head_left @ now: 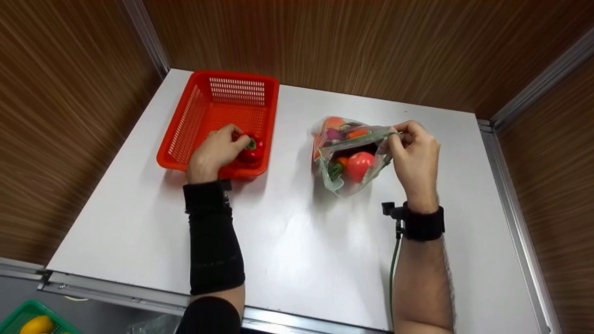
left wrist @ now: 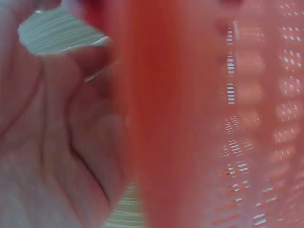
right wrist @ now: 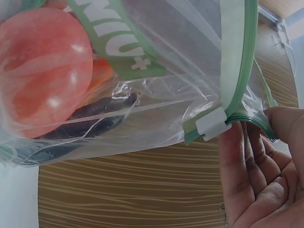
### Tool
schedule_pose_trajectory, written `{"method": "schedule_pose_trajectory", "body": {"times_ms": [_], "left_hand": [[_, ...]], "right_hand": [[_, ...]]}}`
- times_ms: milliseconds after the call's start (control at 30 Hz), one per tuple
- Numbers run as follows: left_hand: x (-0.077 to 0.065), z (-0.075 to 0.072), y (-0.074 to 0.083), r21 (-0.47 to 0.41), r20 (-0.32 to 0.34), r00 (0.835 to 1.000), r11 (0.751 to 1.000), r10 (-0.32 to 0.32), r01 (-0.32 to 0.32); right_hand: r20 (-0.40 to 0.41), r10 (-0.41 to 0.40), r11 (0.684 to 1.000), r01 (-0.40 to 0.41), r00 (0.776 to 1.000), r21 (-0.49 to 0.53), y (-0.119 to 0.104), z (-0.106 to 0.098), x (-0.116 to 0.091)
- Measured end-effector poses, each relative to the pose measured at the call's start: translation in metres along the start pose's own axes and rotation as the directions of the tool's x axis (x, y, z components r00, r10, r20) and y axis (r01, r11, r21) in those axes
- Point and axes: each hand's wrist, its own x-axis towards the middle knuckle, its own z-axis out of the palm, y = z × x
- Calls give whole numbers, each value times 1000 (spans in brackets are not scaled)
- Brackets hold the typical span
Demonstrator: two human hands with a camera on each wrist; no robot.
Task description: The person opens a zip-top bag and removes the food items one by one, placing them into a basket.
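My left hand [head_left: 217,150] reaches into the red plastic basket [head_left: 274,109] and grips a red bell pepper [head_left: 254,152] with a green stem, near the front right corner. In the left wrist view the basket's blurred wall [left wrist: 156,114] hides most of the pepper. A clear zip bag [head_left: 338,186] with a green zip strip stands to the right, its mouth spread. My right hand [head_left: 416,155] pinches the corner of its mouth between thumb and fingers, right beside the white slider [right wrist: 213,124]. Inside lie a round red tomato-like piece [head_left: 360,167], a dark long vegetable [right wrist: 90,121] and several other colourful pieces.
The white table [head_left: 297,260] has wood-grain panels [head_left: 325,51] at its back and sides. Below its front left edge, a green basket [head_left: 32,308] holds yellow fruit [head_left: 37,324]. A cable [head_left: 393,273] runs along my right forearm.
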Motion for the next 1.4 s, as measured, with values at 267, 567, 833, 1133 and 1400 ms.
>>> {"method": "schedule_pose_trajectory", "body": {"times_ms": [267, 567, 833, 1133, 1400], "left_hand": [[8, 9, 7, 95, 102, 993, 994, -62, 52], [-4, 24, 50, 211, 100, 995, 976, 24, -45], [-5, 42, 56, 276, 110, 993, 959, 38, -67], [4, 44, 56, 246, 152, 982, 959, 108, -144], [-14, 39, 77, 261, 52, 934, 898, 354, -355]], "right_hand": [[-4, 9, 1000, -9, 1000, -21, -2, -2, 2], [-10, -8, 1000, 8, 1000, 10, -6, -4, 9], [19, 38, 999, -38, 999, 7, -7, -8, 4], [22, 26, 999, -26, 999, 26, -14, -7, 9], [27, 43, 999, -44, 999, 21, -12, -2, 9]]}}
